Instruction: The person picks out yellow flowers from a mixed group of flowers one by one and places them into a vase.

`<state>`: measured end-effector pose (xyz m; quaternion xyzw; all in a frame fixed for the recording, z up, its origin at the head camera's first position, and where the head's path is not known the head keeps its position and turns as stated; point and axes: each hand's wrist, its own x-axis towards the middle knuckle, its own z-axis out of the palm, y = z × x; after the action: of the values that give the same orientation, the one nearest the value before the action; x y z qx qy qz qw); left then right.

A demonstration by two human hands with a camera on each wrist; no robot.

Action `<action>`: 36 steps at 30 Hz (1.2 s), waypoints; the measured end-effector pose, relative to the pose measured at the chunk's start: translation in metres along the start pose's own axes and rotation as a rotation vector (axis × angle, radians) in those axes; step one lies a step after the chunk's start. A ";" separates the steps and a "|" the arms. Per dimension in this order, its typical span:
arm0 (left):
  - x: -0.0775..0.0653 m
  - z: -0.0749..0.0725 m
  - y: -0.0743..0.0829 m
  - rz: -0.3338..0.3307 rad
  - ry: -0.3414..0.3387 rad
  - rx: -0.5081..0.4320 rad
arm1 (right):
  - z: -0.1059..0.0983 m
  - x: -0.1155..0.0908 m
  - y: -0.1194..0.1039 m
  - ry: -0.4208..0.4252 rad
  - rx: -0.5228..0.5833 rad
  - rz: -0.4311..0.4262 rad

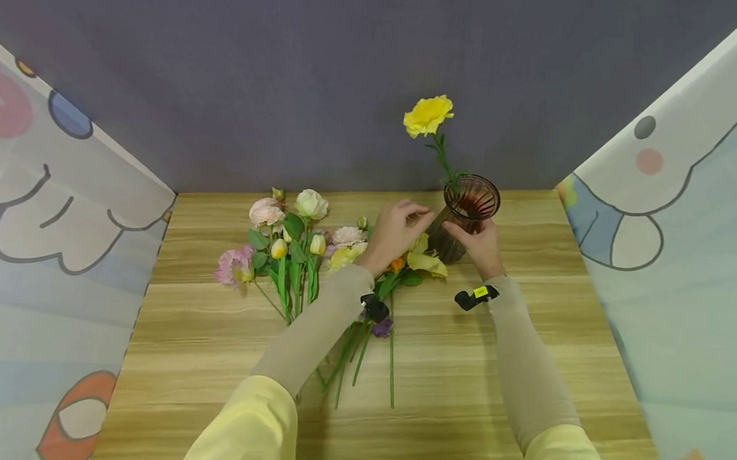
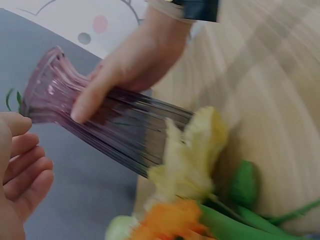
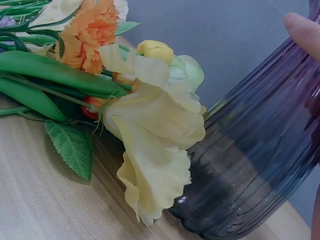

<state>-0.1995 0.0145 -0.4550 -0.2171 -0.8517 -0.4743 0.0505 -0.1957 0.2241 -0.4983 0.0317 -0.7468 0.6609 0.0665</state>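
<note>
My right hand [image 1: 483, 250] grips a ribbed purple glass vase [image 1: 449, 240] below its flared rim, the thumb across its side. A yellow carnation [image 1: 429, 115] stands in the vase, its bloom high above the rim and leaning left. My left hand [image 1: 396, 233] is beside the vase, its fingers loosely bent near the rim with nothing seen between them. In the left wrist view a fingertip overlaps the rim close to a green sprig. A pale yellow flower [image 3: 155, 125] lies against the vase's base, next to an orange flower [image 3: 92, 37].
On the wooden table [image 1: 498, 393], white roses [image 1: 311, 204], tulips [image 1: 279, 248] and a pink flower [image 1: 235, 265] lie to the left. Several green stems [image 1: 391, 372] point towards the front edge, near a purple bloom [image 1: 382, 327]. A grey wall [image 1: 289, 77] rises behind.
</note>
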 end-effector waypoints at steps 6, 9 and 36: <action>-0.030 0.004 -0.019 0.020 -0.006 0.095 | 0.000 -0.001 -0.003 0.004 -0.015 0.024; -0.044 0.007 -0.026 0.047 -0.007 0.151 | -0.001 -0.001 -0.003 0.009 -0.004 0.032; -0.115 0.023 -0.039 -0.019 -0.116 0.555 | 0.002 0.000 -0.002 0.017 0.034 0.044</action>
<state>-0.1090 -0.0217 -0.5316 -0.2138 -0.9525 -0.2100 0.0546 -0.1953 0.2213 -0.4962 0.0108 -0.7354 0.6751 0.0576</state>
